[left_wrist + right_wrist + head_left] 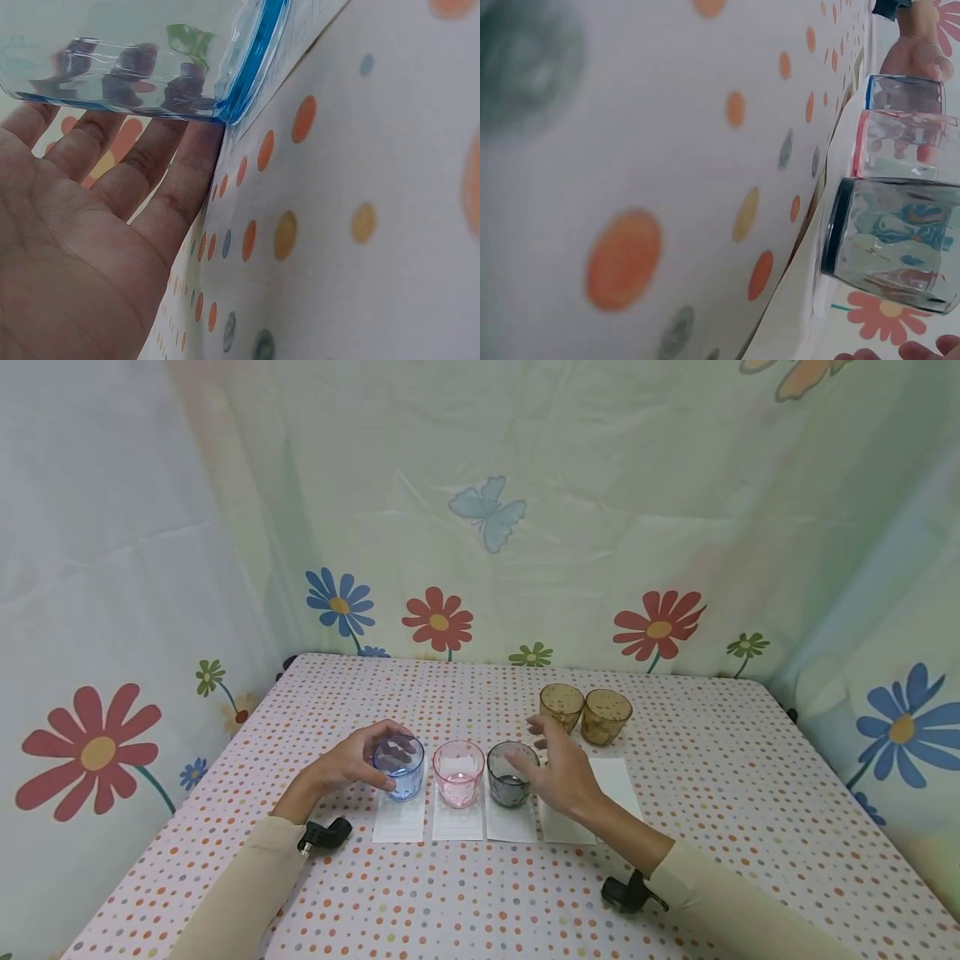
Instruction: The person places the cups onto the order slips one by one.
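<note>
On the left, my left hand (360,757) curves round a blue-tinted glass (400,770), thumb on its near side. In the left wrist view the fingers (154,161) run behind the glass, and their ends show through its wall. A pink glass (457,775) and a smoky grey glass (506,778) stand in line to its right. My right hand (566,772) is beside the grey glass, fingers spread and holding nothing, with the thumb overlapping its rim in the head view. Fingertips (915,350) appear apart from the grey glass in the right wrist view.
White paper slips (457,824) lie in a row under the glasses, and more paper (615,783) lies under the right forearm. Two amber glasses (606,718) stand farther back on the right. The dotted tablecloth (450,902) runs to a flowered curtain (570,568).
</note>
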`<state>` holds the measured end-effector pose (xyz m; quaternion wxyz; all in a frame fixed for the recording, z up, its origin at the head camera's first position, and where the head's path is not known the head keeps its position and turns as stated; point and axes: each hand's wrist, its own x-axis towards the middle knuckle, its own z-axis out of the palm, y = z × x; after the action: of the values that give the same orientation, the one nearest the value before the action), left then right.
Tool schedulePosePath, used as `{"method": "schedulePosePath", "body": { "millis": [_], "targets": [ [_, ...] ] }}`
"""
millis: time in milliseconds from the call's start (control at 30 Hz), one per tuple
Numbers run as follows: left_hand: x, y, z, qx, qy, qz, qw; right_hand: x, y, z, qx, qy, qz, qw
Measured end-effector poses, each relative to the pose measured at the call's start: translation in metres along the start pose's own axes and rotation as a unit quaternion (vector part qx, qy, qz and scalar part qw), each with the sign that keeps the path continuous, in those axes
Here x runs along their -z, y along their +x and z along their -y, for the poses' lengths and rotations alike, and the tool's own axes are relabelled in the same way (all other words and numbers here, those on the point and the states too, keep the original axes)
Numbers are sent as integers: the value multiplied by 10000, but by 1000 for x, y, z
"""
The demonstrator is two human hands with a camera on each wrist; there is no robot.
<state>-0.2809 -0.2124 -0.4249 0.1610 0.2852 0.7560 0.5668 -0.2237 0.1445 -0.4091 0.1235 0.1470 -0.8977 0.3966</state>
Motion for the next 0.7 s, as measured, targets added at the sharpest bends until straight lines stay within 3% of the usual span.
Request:
{"method": "schedulePosePath", "body": {
  "millis": [467, 700],
  "targets": [
    [1, 1, 0, 82, -11, -22, 10000, 8, 7, -7, -381, -314, -511, 9975],
    [0, 0, 0, 59, 6, -21, 10000, 11, 11, -11, -374, -404, -712, 9959]
  ]
}}
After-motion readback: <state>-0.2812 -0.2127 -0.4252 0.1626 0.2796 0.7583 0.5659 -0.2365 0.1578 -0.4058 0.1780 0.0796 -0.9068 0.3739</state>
